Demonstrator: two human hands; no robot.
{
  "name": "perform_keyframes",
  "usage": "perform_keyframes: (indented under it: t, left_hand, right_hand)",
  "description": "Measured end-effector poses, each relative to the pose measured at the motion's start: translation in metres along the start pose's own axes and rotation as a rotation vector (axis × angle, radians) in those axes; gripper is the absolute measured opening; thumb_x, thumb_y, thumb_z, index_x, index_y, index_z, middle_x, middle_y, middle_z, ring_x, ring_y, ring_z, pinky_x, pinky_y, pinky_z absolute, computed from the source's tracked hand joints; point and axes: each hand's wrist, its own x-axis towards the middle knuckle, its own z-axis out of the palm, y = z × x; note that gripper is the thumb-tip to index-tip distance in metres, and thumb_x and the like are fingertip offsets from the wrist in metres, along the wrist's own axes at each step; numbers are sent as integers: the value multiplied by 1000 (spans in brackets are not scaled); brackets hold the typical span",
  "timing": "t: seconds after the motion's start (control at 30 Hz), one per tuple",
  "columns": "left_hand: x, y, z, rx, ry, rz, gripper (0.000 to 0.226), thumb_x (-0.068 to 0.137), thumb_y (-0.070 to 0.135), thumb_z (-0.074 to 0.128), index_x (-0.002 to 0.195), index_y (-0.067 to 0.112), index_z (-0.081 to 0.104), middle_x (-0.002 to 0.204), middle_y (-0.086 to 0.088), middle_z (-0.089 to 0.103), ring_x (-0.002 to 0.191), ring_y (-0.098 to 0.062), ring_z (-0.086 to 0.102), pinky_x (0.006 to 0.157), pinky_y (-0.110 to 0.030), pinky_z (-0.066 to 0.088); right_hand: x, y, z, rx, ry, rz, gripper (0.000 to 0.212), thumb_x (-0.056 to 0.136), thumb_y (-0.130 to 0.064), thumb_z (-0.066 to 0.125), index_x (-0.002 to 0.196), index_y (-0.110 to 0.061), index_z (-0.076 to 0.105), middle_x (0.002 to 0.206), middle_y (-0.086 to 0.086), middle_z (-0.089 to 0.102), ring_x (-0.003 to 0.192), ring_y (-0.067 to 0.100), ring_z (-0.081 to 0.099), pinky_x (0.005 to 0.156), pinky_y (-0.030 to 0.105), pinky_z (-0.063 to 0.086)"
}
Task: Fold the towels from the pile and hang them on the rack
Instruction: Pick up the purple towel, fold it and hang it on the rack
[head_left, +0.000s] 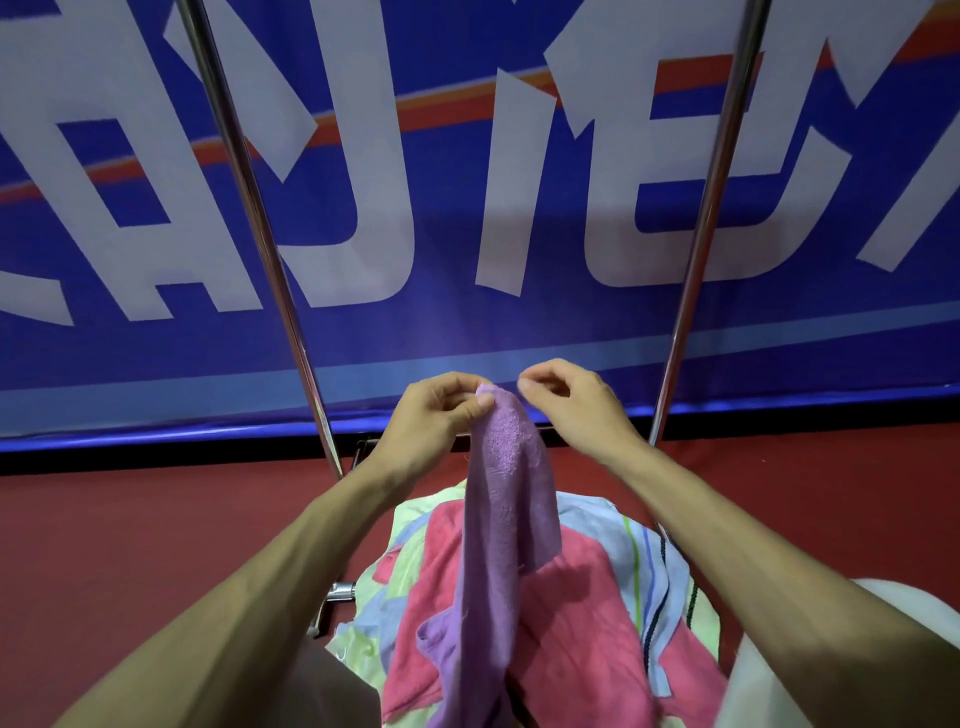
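Observation:
A purple towel (506, 499) hangs lengthwise from my left hand (441, 415), which pinches its top corner between thumb and fingers. Its lower end trails onto the pile of towels (582, 587) below: pink, light blue, striped and pale green ones. My right hand (566, 402) hovers just right of the towel's top, fingers curled, thumb and forefinger close together, holding nothing that I can see. The rack's two shiny metal uprights (249, 208) (711, 208) rise left and right of my hands; its top bar is out of view.
A large blue banner (467, 182) with white lettering and an orange stripe fills the background behind the rack. Dark red floor (130, 519) spreads on both sides. A metal fitting of the rack's base (340, 592) sits left of the pile.

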Motion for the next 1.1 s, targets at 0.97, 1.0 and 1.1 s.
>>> perform_keyframes:
  t: [0.97,1.0,1.1]
  left_hand:
    - [8,13,-41,-86,444,26,14,92,10,61,84,19,69,64,10,65,61,-4,53,60,-19,41]
    - [8,11,-41,-82,450,28,14,91,10,62,84,19,68,65,9,64,62,-5,52,60,-19,41]
    - [11,6,-42,-39,491,36,14,92,10,62,84,20,67,69,7,65,65,-3,53,65,-20,43]
  right_hand:
    - [-3,8,12,-55,-331,-239,39,84,-30,73,62,-8,49,60,-1,36,60,9,31,56,30,26]
    - [-1,9,12,-126,-250,-254,37,84,-30,73,61,-11,50,58,-2,37,59,10,31,57,30,27]
    - [7,14,8,-127,-52,-181,15,82,-27,74,73,-18,64,63,-3,55,65,14,46,60,25,36]
